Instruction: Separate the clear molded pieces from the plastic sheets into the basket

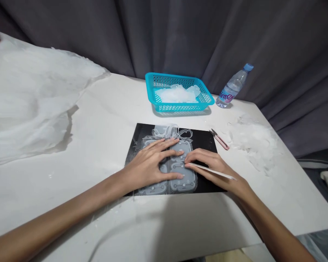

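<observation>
A translucent moulded sheet [183,177] with rounded rectangular panels lies on a black mat [206,140]. My left hand [151,157] is spread flat over it, fingers apart, hiding much of the left panels. On its right edge, my right hand [214,163] pinches a slim white stick-like tool [214,171]. The tool's exact kind cannot be made out, and its tip end is near the fingertips at the sheet. Thin clear trimmed strips [171,131] curl at the sheet's far end.
Pink-handled thread snips [220,140] lie at the mat's right corner. Behind stands a turquoise basket [184,107] with translucent pieces inside, and a water bottle [232,89]. Clear scraps [259,143] are heaped at right. A large pile of whitish plastic [30,91] covers the left.
</observation>
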`<state>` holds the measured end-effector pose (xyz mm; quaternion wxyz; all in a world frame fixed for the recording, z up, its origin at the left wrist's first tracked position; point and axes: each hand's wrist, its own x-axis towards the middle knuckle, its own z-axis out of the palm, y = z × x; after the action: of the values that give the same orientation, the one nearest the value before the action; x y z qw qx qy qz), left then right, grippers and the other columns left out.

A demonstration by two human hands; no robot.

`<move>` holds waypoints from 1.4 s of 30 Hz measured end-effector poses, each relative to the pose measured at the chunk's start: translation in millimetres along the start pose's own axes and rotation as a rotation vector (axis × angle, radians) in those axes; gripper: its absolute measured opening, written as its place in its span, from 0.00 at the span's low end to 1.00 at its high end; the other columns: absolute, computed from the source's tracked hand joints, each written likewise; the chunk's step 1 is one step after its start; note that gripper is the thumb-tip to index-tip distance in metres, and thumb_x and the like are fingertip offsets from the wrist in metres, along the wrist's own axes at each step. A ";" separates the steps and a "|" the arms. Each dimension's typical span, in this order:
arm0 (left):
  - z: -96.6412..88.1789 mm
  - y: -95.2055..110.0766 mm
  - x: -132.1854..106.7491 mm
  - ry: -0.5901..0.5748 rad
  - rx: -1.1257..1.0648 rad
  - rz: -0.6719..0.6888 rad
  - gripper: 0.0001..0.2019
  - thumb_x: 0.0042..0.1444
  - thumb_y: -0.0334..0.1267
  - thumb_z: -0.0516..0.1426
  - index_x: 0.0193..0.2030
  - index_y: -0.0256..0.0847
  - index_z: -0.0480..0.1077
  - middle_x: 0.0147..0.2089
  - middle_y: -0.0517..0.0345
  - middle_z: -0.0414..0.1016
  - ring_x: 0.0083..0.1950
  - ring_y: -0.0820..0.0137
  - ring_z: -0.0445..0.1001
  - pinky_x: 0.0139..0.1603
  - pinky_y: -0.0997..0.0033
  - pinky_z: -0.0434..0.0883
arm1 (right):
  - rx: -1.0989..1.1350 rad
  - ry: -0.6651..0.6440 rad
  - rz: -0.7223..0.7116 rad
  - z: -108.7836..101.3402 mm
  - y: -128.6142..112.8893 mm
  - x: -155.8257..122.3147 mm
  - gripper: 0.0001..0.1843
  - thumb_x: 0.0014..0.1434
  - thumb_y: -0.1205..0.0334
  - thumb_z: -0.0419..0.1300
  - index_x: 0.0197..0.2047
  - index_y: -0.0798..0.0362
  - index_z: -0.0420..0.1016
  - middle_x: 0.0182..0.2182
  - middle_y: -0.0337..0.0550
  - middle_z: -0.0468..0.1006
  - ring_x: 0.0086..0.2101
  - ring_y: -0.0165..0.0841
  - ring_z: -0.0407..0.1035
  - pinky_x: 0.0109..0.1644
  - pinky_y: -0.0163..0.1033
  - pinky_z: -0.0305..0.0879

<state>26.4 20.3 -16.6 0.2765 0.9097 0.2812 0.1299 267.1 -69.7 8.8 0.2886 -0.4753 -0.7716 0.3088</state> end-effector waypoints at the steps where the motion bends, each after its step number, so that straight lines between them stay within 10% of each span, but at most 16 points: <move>1: 0.2 0.2 -0.4 0.005 -0.004 -0.005 0.35 0.58 0.69 0.60 0.65 0.52 0.74 0.78 0.58 0.58 0.77 0.48 0.59 0.78 0.45 0.52 | -0.017 -0.010 -0.018 0.5 0.1 0.0 0.08 0.75 0.58 0.56 0.48 0.48 0.76 0.45 0.45 0.80 0.48 0.38 0.75 0.55 0.44 0.71; 25: 6.9 -1.5 -1.8 0.025 0.096 0.030 0.31 0.65 0.67 0.54 0.66 0.51 0.71 0.78 0.58 0.59 0.77 0.58 0.59 0.79 0.52 0.52 | -0.363 -0.006 -0.254 9.9 8.5 5.0 0.10 0.75 0.64 0.54 0.55 0.54 0.72 0.47 0.51 0.80 0.48 0.39 0.75 0.54 0.45 0.74; 33: 7.2 -2.9 -2.9 -0.017 0.034 -0.083 0.50 0.62 0.70 0.54 0.81 0.45 0.44 0.82 0.46 0.45 0.80 0.51 0.51 0.77 0.49 0.55 | -0.497 -0.002 -0.245 18.9 17.8 8.1 0.13 0.75 0.67 0.51 0.55 0.52 0.75 0.49 0.52 0.80 0.49 0.42 0.75 0.55 0.48 0.73; 39: 10.3 -8.6 -1.5 -0.032 -0.005 -0.098 0.56 0.61 0.70 0.56 0.82 0.40 0.33 0.83 0.44 0.39 0.81 0.49 0.45 0.77 0.49 0.53 | -0.322 0.628 0.091 -40.4 41.2 59.2 0.10 0.71 0.62 0.55 0.41 0.53 0.77 0.38 0.47 0.80 0.41 0.41 0.75 0.50 0.47 0.71; 42: 6.8 -5.9 -5.0 0.030 -0.051 -0.060 0.53 0.60 0.67 0.59 0.81 0.45 0.39 0.83 0.44 0.39 0.81 0.49 0.45 0.77 0.47 0.54 | -0.256 0.644 0.089 -52.5 33.8 58.4 0.09 0.69 0.60 0.58 0.41 0.51 0.78 0.39 0.45 0.80 0.42 0.40 0.75 0.50 0.45 0.70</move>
<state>22.4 18.5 -26.0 0.2992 0.8914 0.3091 0.1425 302.3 6.3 26.0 0.4414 -0.6140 -0.6520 0.0561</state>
